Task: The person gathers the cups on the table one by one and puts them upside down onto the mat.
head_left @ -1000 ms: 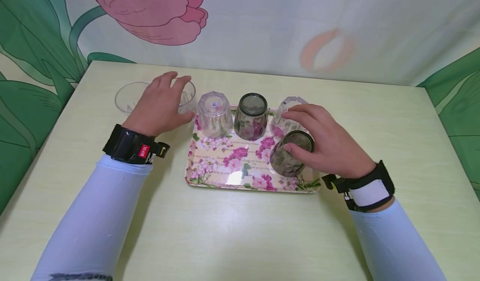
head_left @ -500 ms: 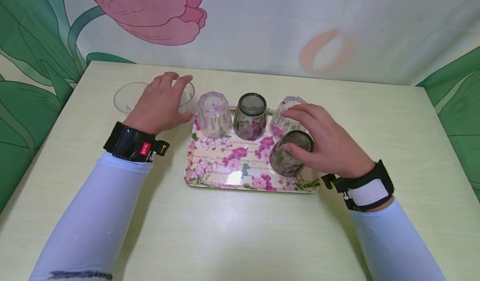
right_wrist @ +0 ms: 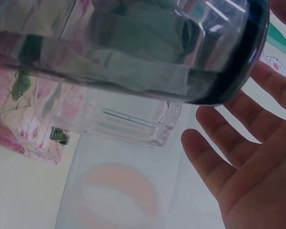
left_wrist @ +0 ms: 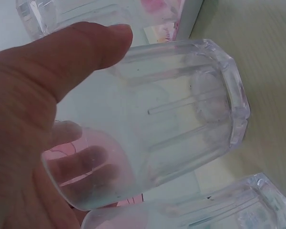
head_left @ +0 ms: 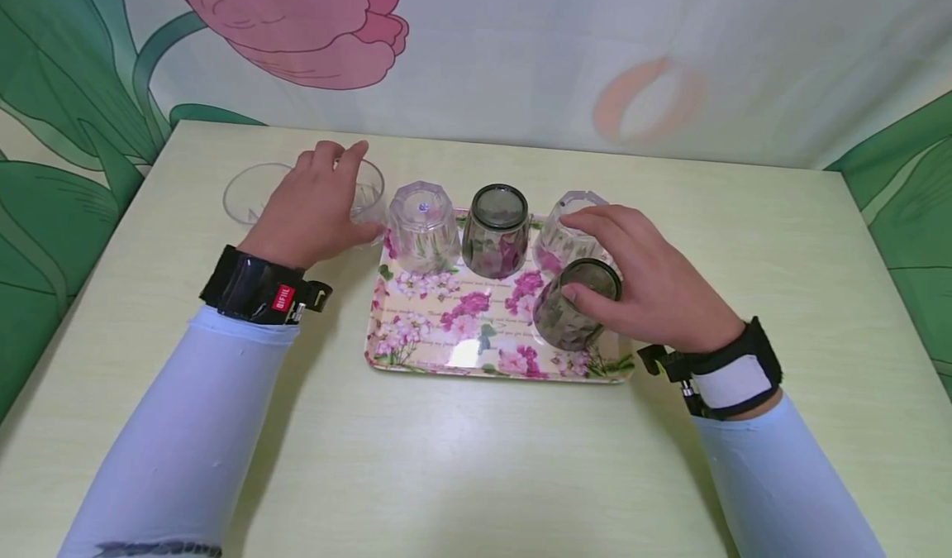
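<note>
My left hand (head_left: 308,207) grips an upright clear drinking glass (left_wrist: 176,105) left of the tray; thumb lies along its near side and fingers show through it. Another clear glass (head_left: 245,194) stands further left, partly hidden behind that hand. On the floral tray (head_left: 416,364), my right hand (head_left: 654,285) is spread around an upside-down dark glass (head_left: 568,322), its thumb overlapping the glass. In the right wrist view, separated fingers (right_wrist: 209,162) extend past the dark base.
Behind the dark glass, three more stand upside down along the tray's back: a clear one (head_left: 424,231), a dark one (head_left: 498,236) and a clear one (head_left: 561,240). A printed curtain (head_left: 506,54) hangs beyond the table (head_left: 446,475).
My left hand's index finger has shifted slightly left and up at the clear glass. My right hand and the glasses on the tray stay where they were.
</note>
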`<state>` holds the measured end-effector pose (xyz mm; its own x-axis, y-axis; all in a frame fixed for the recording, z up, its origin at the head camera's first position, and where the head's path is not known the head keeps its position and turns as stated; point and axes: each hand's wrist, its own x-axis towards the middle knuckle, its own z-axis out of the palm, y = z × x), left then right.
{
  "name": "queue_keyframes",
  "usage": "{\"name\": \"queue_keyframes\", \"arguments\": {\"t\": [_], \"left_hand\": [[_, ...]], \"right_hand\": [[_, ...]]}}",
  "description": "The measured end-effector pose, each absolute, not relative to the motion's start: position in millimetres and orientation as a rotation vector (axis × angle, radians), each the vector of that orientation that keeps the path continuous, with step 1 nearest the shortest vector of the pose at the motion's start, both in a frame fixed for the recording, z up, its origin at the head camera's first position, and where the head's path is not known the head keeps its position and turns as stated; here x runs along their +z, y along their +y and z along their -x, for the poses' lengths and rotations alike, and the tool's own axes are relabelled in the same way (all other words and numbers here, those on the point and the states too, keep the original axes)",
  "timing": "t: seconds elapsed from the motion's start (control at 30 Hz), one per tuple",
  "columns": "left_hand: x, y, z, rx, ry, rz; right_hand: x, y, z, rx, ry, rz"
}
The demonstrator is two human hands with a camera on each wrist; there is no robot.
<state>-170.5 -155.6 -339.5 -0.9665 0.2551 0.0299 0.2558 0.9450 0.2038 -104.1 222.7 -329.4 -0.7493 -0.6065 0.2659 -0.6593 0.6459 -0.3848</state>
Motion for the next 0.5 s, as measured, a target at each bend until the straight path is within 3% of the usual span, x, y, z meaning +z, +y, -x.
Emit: {"name": "queue_keyframes", "arguments": {"t": [0.5], "left_hand": [[-338.7, -157.5, 165.9, -0.325, -3.032, 0.429]], "right_hand": [[-328.3, 223.8, 105.2, 0.733, -2.736, -1.076]]}}
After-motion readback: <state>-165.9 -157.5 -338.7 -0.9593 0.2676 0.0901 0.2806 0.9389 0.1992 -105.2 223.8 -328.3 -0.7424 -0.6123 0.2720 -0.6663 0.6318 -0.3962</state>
